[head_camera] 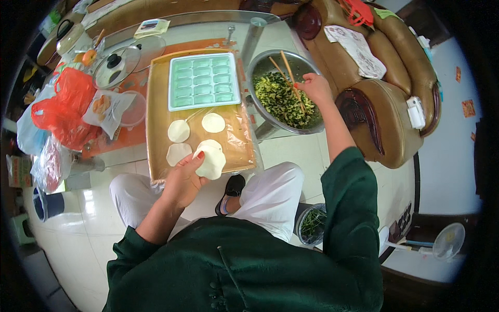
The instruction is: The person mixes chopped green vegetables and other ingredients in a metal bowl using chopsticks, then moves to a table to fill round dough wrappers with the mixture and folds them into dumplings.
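Note:
My left hand (pixel 184 180) holds a round dough wrapper (pixel 211 163) over the near edge of a wooden tray (pixel 237 146) lined with clear film. More round wrappers (pixel 179 131) lie flat on the tray, one of them partly behind the held one. At the tray's far side sits a pale green compartment tray (pixel 204 81) with a white rim. My right hand (pixel 315 88) grips wooden chopsticks (pixel 289 72), whose lower ends are in chopped green and yellow filling (pixel 278 97) in a steel bowl (pixel 317 126) right of the tray.
Glass lids (pixel 117 67), red plastic bags (pixel 70 107) and a clear plastic tub (pixel 133 109) crowd the glass table's left side. A brown leather sofa (pixel 384 128) stands at the right. A bin (pixel 312 226) with green scraps is on the floor beside my right knee.

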`<state>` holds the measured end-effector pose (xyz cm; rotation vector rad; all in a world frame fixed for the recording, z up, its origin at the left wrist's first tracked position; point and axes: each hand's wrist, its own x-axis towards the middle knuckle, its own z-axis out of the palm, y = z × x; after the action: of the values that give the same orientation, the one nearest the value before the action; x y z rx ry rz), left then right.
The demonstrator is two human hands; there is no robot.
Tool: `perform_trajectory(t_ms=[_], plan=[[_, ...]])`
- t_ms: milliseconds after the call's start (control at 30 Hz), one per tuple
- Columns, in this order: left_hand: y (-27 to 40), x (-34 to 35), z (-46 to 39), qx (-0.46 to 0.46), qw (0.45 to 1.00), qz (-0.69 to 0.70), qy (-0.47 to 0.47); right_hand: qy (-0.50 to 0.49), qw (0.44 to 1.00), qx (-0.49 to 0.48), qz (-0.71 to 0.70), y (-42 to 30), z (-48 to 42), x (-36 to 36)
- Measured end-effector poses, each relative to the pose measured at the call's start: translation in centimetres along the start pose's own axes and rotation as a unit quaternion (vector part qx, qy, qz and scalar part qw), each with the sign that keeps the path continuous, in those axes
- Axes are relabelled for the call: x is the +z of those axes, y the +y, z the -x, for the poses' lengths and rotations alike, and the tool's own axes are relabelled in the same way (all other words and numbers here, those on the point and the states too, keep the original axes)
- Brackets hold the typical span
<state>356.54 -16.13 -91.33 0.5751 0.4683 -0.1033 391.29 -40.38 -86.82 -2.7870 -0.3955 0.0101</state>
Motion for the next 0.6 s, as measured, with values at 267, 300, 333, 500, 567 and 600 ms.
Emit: perform_trajectory(t_ms=[267, 300, 333, 500, 567, 600], plan=[[-1.4, -1.5, 4.5, -0.05, 0.988, -0.133, 0.058, -0.06, 0.996, -0.017, 0.067, -1.1, -5.6, 6.0], [-1.4, -1.7, 4.7, -0.053, 0.986, -0.145, 0.062, -0.055, 0.995, -0.026, 0.075, -1.1, -5.7, 6.1], [-1.5, -2.0, 4.8, -0.041, 0.984, -0.163, 0.062, -0.045, 0.998, -0.045, 0.019, -1.8, -5.1, 5.1], [-2.2, -2.3, 3.8, -0.019, 0.974, -0.222, 0.039, -0.06, 0.988, -0.038, -0.14, -1.2, -1.7, -3.1], [-2.5, -1.8, 3.1, -0.029, 0.975, -0.221, 0.011, -0.113, 0.971, -0.05, -0.204, 2.6, -1.3, -4.9], [-2.8, -1.7, 2.8, -0.032, 0.975, -0.219, -0.005, -0.123, 0.962, -0.047, -0.239, 2.2, 0.4, -5.3]])
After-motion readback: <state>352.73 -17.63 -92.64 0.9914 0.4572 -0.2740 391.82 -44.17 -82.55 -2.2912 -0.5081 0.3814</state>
